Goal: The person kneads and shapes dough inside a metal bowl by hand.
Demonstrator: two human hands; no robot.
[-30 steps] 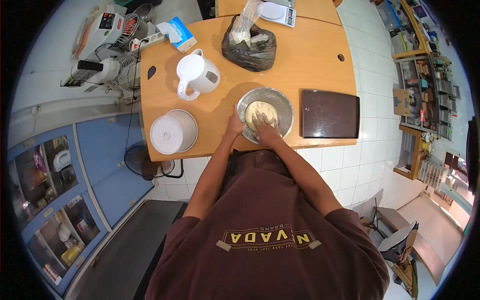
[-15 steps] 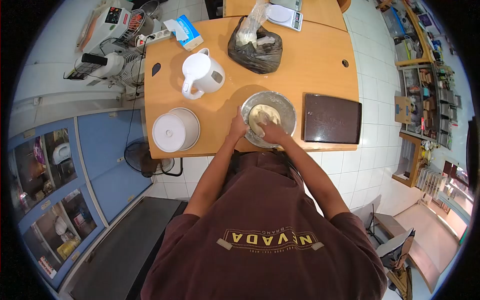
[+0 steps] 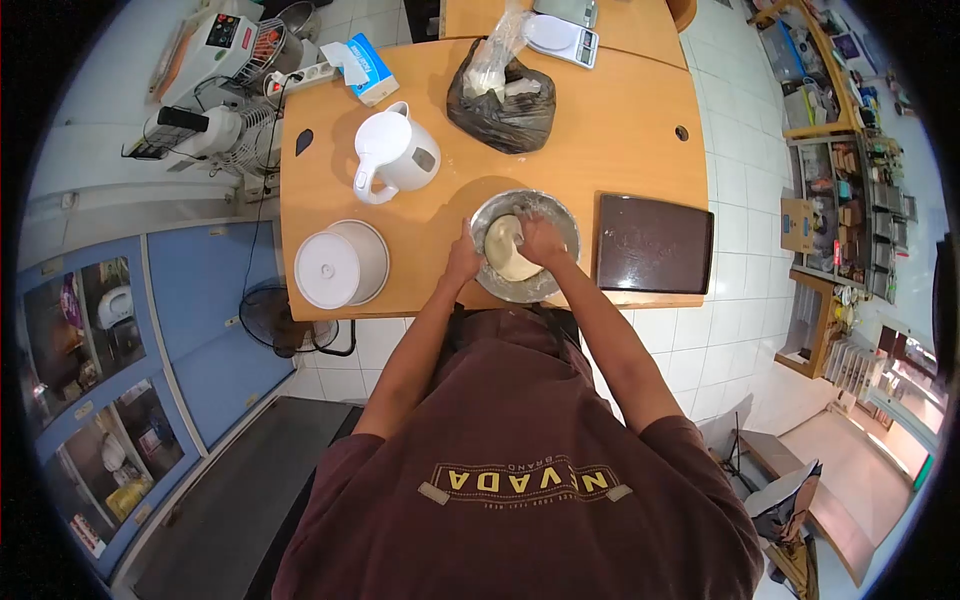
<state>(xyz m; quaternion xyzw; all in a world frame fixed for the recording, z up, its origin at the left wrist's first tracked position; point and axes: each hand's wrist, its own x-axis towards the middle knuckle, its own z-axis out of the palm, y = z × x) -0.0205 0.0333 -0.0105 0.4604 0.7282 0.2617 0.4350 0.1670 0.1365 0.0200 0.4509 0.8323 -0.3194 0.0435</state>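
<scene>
A pale lump of dough (image 3: 506, 246) lies in a metal bowl (image 3: 525, 291) near the table's front edge. My left hand (image 3: 464, 257) grips the bowl's left rim. Inside the bowl, my right hand (image 3: 541, 241) is closed at the right side of the dough, its fingertips touching or holding the edge; they are partly hidden. Right of the bowl lies a dark rectangular tray (image 3: 655, 244). To the left stand a white kettle (image 3: 396, 150) and a white lidded tub (image 3: 341, 265).
A black plastic bag (image 3: 503, 108) with a clear bag in it sits behind the bowl. Further back are a kitchen scale (image 3: 562, 38) and a blue tissue box (image 3: 371, 70). A fan (image 3: 276, 322) stands by the table's left front corner.
My right hand has gone from pressing flat on the dough to closed fingers at its right side. The dough's shape has changed. My left hand has stayed at the bowl's rim.
</scene>
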